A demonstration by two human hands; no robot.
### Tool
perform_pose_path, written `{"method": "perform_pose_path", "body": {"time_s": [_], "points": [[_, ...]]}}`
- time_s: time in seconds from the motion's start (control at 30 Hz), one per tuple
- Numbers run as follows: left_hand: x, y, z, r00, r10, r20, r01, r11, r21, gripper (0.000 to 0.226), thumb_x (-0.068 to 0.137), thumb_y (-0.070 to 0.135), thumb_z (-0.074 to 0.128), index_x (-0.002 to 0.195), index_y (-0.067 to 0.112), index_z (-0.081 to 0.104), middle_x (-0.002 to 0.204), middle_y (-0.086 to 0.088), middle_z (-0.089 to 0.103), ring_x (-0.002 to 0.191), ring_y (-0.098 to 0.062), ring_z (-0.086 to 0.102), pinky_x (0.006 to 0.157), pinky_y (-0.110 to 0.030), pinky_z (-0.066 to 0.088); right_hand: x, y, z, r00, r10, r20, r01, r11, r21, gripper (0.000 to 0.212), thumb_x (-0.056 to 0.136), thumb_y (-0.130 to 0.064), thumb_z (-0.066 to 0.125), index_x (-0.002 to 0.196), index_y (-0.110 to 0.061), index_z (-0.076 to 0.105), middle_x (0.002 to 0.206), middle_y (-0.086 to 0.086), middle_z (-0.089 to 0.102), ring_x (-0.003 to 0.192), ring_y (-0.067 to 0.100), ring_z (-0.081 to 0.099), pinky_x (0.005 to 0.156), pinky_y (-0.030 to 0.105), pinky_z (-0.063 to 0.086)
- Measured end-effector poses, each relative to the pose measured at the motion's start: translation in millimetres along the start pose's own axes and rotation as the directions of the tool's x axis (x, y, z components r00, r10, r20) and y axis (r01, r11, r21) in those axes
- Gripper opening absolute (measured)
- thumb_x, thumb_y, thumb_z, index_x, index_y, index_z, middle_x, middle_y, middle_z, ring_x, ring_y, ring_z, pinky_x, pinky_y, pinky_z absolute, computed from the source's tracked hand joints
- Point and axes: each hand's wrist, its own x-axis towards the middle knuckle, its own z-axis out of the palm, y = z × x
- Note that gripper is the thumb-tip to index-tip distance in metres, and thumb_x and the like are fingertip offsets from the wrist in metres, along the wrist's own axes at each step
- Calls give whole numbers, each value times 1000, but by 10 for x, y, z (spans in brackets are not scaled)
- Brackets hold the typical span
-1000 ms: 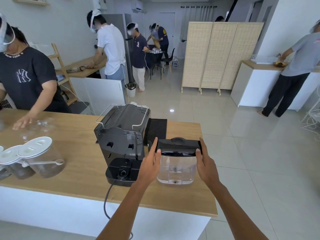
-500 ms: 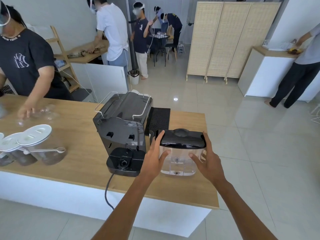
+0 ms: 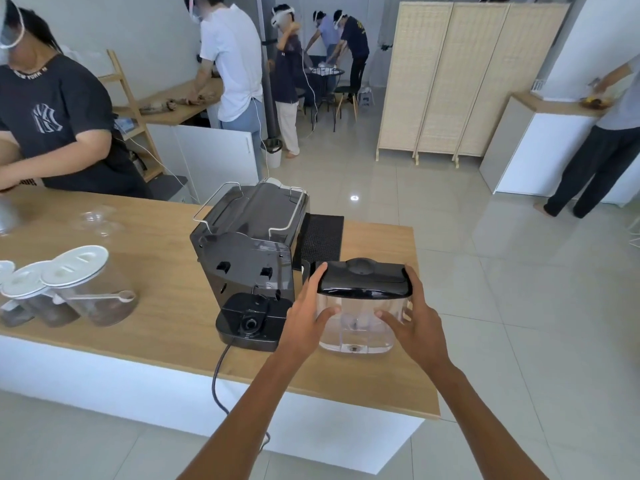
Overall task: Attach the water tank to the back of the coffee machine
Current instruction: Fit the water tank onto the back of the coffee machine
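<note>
While the water tank [image 3: 360, 317] stands upright on the wooden counter [image 3: 166, 271], both hands clasp it from opposite sides. The left hand [image 3: 306, 313] lies against the tank's 9 o'clock side, fingers extended up to the black lid [image 3: 363, 280] and thumb across the clear front wall. The right hand [image 3: 414, 322] holds the 3 o'clock side, index finger on the lid's corner, the other fingers curled against the clear wall. The tank sits at 3 o'clock of the coffee machine [image 3: 251, 258], just beside it and not seated on it. The machine's rear base [image 3: 251, 318] faces the camera, with a black power cord [image 3: 221, 375] hanging over the counter edge. At 9 o'clock stand white-lidded jars [image 3: 88, 289]. No brand marking is legible on machine or tank; a bystander's black shirt [image 3: 59, 116] reads "NEW YORK".
</note>
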Motion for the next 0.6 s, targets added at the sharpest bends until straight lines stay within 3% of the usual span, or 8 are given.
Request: {"method": "perform_pose_path", "body": {"time_s": [0.07,0.1,0.17,0.23,0.3,0.4,0.47,0.6], "points": [[-67,37,-45,1000,0,-25,-1,1000,-25,79,82,54,48,150,47,8,149,-29,44,108,8,60,83,-46,48,-74,-71,-18,1000,-5,-9,5,1000,11,100,80,-56,75,157,-54,11,134,-19,59,112,25,66,97,44,56],[-100,60,-76,999,11,-45,-13,999,-37,76,84,49,50,150,40,13,137,-40,46,110,6,47,76,-47,43,-112,-122,-24,1000,-8,-18,8,1000,23,100,80,-56,76,156,-55,11,135,-21,57,114,24,66,97,43,56],[-184,97,-144,997,29,-75,-33,998,-55,75,87,42,55,150,35,17,125,-45,49,108,-9,45,75,-46,40,-191,-243,-36,1000,-4,-21,5,999,53,99,80,-56,75,155,-57,12,138,-21,55,117,22,64,100,41,54],[-277,65,-225,993,33,-109,-40,998,-56,78,87,43,60,152,40,16,109,-33,62,85,-22,58,61,-39,40,-286,-383,-35,1000,-18,-24,19,998,58,98,78,-57,74,155,-58,12,142,-17,56,118,23,64,101,41,54],[-351,7,-342,990,41,-137,-45,999,-25,79,85,58,55,149,58,9,71,-2,61,53,-15,43,47,-26,30,-345,-536,-7,999,-24,-23,25,998,52,100,77,-59,73,155,-57,12,136,-5,64,113,27,66,98,44,56],[-408,-104,-565,984,26,-178,-26,1000,0,79,86,56,57,148,60,8,59,0,44,52,-12,33,48,-26,26,-369,-788,92,1000,-22,-12,22,997,68,101,74,-62,72,156,-55,14,121,14,69,106,32,67,92,47,58],[-441,-145,-750,976,27,-215,-31,999,-13,80,87,52,60,154,50,15,60,-8,37,53,-11,32,49,-28,26,-391,-962,184,1000,-27,-8,28,995,98,101,72,-65,70,155,-57,13,115,5,69,106,28,66,95,47,57],[-421,-219,-1157,964,48,-260,-63,997,-49,80,88,34,66,157,34,27,61,7,29,54,-9,32,53,-15,29,-327,-1292,419,998,-59,-27,62,989,132,101,70,-67,69,154,-58,13,120,-35,56,110,17,64,100,40,54]]}}
